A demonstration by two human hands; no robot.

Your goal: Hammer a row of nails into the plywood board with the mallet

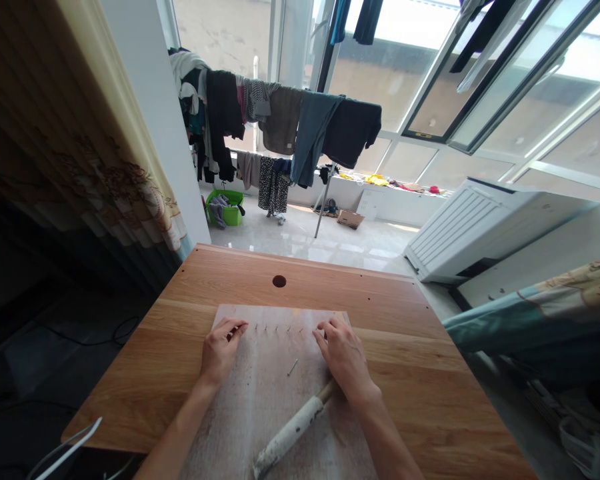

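A pale board (270, 387) lies on the wooden table (420, 373). Several small nails (277, 329) stand in a row near its far edge. My left hand (223, 347) is at the row's left end, thumb and forefinger pinched together; what they hold, if anything, is too small to name. At the right end is my right hand (337, 347), its fingers curled and nearly together, their content unclear. A loose nail (293, 367) lies on the board between my hands. The hammer (295, 427) rests diagonally on the board, its upper end hidden under my right wrist.
The table has a round hole (279, 281) near its far edge. Beyond stand a clothes rack with hanging laundry (280, 120) and a green basket (233, 212). Curtains (125, 153) hang at both sides. A white cabinet-like unit (470, 227) leans at the right.
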